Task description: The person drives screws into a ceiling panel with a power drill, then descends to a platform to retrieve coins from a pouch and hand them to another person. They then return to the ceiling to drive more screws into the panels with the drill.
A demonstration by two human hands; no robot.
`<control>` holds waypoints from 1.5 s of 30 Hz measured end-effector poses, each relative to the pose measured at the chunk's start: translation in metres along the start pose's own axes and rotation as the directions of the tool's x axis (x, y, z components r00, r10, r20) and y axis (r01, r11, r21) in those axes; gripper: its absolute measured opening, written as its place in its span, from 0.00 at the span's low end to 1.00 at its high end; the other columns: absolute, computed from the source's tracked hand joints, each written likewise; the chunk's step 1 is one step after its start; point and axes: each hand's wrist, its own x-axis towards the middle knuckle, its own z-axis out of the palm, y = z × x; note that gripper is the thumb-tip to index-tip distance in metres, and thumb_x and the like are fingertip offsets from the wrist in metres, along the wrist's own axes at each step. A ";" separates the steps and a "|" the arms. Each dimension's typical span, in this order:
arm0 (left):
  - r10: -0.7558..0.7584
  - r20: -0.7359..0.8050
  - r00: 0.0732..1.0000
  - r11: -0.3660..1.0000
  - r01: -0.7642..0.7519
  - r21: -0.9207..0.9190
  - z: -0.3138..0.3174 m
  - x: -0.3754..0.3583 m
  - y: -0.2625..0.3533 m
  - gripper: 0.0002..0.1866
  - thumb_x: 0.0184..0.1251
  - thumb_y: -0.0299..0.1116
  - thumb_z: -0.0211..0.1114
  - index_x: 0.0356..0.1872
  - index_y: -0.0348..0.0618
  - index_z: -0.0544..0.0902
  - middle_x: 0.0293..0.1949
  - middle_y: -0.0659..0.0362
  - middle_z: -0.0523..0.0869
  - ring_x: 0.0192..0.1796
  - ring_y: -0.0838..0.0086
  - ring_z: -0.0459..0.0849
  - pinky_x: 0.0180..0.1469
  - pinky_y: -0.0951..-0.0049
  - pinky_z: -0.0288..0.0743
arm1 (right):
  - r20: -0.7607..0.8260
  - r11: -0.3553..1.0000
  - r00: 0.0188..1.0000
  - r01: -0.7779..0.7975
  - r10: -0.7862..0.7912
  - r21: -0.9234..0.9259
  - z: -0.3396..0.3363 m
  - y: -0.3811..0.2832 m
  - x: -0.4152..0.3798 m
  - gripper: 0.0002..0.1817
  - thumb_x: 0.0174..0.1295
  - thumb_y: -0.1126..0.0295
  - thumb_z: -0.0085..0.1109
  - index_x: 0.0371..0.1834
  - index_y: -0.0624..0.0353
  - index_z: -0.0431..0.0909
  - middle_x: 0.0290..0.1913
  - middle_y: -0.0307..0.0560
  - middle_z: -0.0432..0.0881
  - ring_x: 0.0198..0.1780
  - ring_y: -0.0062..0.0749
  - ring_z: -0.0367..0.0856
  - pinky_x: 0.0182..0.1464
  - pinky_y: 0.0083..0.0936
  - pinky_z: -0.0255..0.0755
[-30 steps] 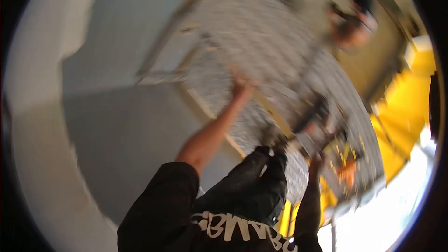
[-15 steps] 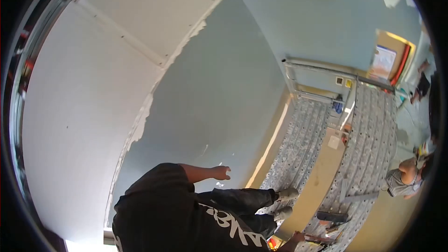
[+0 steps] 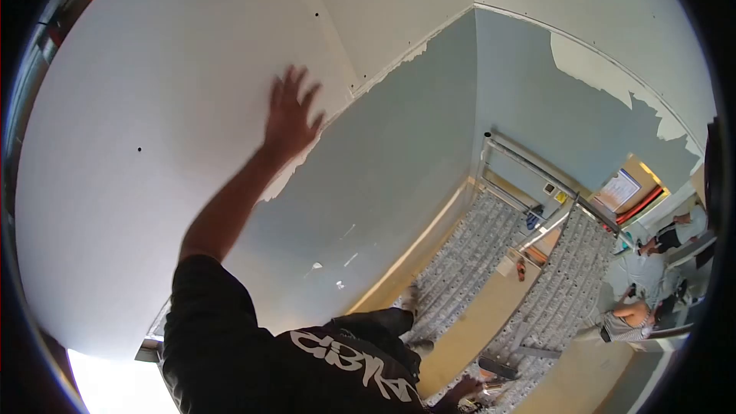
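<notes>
My left hand point(image 3: 291, 119), fingers spread and slightly blurred, is raised against the white board point(image 3: 192, 61), close to its ragged border with the grey-blue wall point(image 3: 383, 146). Nothing shows in its palm. Low in the view, my right hand point(image 3: 462, 389) is beside small tools point(image 3: 491, 388) on the metal scaffold deck; I cannot tell whether it grips one. Just beyond it lies a dark oblong tool point(image 3: 498, 368). My black shirt point(image 3: 230, 353) with white lettering hides part of the right arm.
Perforated metal planks point(image 3: 452, 249) flank a tan board point(image 3: 479, 310) underfoot. A scaffold rail point(image 3: 529, 161) stands at the far end. One person in striped clothing point(image 3: 625, 327) and another in dark shorts point(image 3: 667, 239) are below on the right. Black screw dots mark the white board.
My left hand has risen from beside the grey-blue wall up to the white board, its arm now extended. The view has turned upward, and the right hand appears lower and further left.
</notes>
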 end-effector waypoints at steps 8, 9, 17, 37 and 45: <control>-0.036 -0.254 0.967 0.979 0.086 0.185 -0.040 0.085 -0.056 0.35 0.62 0.46 0.68 0.70 0.52 0.70 0.76 0.54 0.60 0.79 0.56 0.53 0.76 0.38 0.42 | 0.463 0.783 0.761 0.589 -0.455 -0.199 0.279 -0.196 -0.133 0.21 0.71 0.63 0.49 0.59 0.68 0.72 0.49 0.57 0.79 0.48 0.44 0.79 0.52 0.38 0.73; -0.047 -0.267 0.963 0.980 0.097 0.177 -0.040 0.089 -0.054 0.35 0.62 0.47 0.68 0.70 0.53 0.70 0.76 0.54 0.60 0.79 0.56 0.53 0.76 0.38 0.42 | 0.566 0.794 0.739 0.565 -0.365 -0.226 0.307 -0.221 -0.153 0.22 0.71 0.65 0.49 0.63 0.66 0.71 0.51 0.58 0.80 0.49 0.43 0.79 0.52 0.36 0.73; -0.230 -0.484 0.844 0.939 0.322 0.117 -0.034 0.129 -0.055 0.33 0.61 0.50 0.68 0.68 0.55 0.74 0.74 0.56 0.66 0.78 0.61 0.59 0.76 0.37 0.36 | 0.783 0.511 0.187 0.839 -0.594 0.188 0.465 -0.316 -0.332 0.16 0.76 0.69 0.45 0.61 0.63 0.73 0.32 0.47 0.82 0.33 0.27 0.81 0.37 0.27 0.75; -0.238 -0.555 0.797 0.639 0.559 0.529 -0.074 0.236 -0.088 0.37 0.68 0.65 0.56 0.74 0.60 0.66 0.76 0.57 0.62 0.78 0.54 0.58 0.68 0.21 0.31 | 0.857 0.753 -0.499 0.512 -0.131 0.413 0.684 -0.394 -0.333 0.08 0.73 0.71 0.46 0.50 0.63 0.69 0.32 0.50 0.82 0.30 0.41 0.83 0.33 0.33 0.75; -0.153 -0.533 0.832 0.630 0.498 0.596 -0.067 0.241 -0.086 0.31 0.71 0.49 0.59 0.71 0.48 0.68 0.74 0.46 0.64 0.78 0.57 0.59 0.74 0.46 0.47 | 0.906 0.824 -0.417 0.485 -0.075 0.292 0.690 -0.405 -0.317 0.08 0.74 0.72 0.45 0.50 0.63 0.71 0.30 0.46 0.81 0.23 0.24 0.76 0.27 0.25 0.70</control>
